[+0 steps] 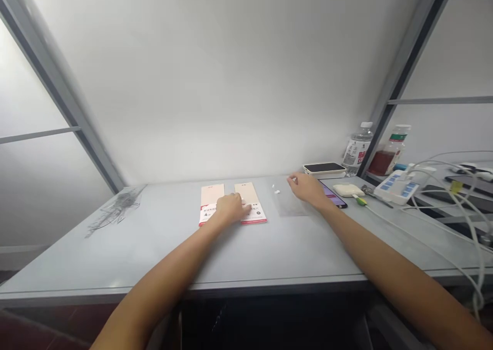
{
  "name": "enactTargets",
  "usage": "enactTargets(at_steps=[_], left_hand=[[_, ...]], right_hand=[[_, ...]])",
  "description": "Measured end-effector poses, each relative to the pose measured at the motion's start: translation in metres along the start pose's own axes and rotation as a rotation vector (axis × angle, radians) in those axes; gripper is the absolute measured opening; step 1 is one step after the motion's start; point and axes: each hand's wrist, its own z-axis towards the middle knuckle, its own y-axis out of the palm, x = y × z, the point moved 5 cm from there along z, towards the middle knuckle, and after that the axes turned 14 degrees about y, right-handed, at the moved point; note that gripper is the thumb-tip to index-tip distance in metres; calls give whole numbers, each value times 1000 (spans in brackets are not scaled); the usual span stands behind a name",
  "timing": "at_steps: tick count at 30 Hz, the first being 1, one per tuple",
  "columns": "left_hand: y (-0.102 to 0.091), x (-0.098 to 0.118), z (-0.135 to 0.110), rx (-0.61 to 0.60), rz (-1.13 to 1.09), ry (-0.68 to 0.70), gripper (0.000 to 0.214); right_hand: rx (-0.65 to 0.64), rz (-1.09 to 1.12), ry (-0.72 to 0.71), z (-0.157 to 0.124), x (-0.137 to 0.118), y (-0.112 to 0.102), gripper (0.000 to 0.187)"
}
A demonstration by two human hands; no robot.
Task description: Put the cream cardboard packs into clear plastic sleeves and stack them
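Room: a pale wall [215,83] filled the upper frame, with grey metal struts [50,78] slanting down at upper left (a second strut [408,67] matched them at upper right).

Desk: a long grey desk [96,260] spanned the lower frame, with a wispy grey smudge [115,211] toward its left end.

Right-hand clutter: a water bottle [357,150], a bottle of reddish liquid [391,155], a power strip [396,187] and white cables [462,211] stood at far right, seemingly kept back to leave the middle free.

Nearer items: a black-topped white box [324,168], a cream case [346,190] and a phone [334,196] lay just right of the right hand.

Packets: two peach-and-red paper packets [211,201] lay side by side at centre, squared to the desk edge, perhaps for easy handling.

Left hand: the left hand [231,209] lay across both packets, fingers together and pressing down, as if steadying them (whether it pinched anything, I couldn't tell).

Film: a clear plastic sheet [288,201] lay flat right of the packets.

Right hand: the right hand [306,188] rested at the sheet's far edge, fingers loosely curled; any grip was impossible to tell.

Specks: small white bits [276,190] sat just left of the right hand.
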Motion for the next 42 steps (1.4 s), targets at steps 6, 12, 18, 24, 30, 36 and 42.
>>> enactTargets(at_steps=[6, 12, 18, 24, 30, 36, 42], left_hand=[[-7, -3, -1, 4, 21, 27, 22], [-20, 8, -5, 149, 0, 83, 31], [-26, 27, -13, 302, -113, 215, 32], [-31, 28, -16, 377, -94, 227, 36], [-36, 35, -21, 378, -222, 404, 40], [-37, 35, -23, 371, -240, 439, 40], [-34, 33, -21, 396, -381, 395, 42]], right_hand=[[34, 372, -290, -42, -38, -21, 38], [-317, 615, -263, -63, -57, -6, 40], [-592, 844, -260, -72, -67, 7, 26], [-474, 772, -368, -77, -67, 2, 17], [-186, 706, -617, -89, -71, -23, 18], [-202, 665, -687, -94, -73, -27, 23], [-176, 658, -625, -93, -69, -20, 30]])
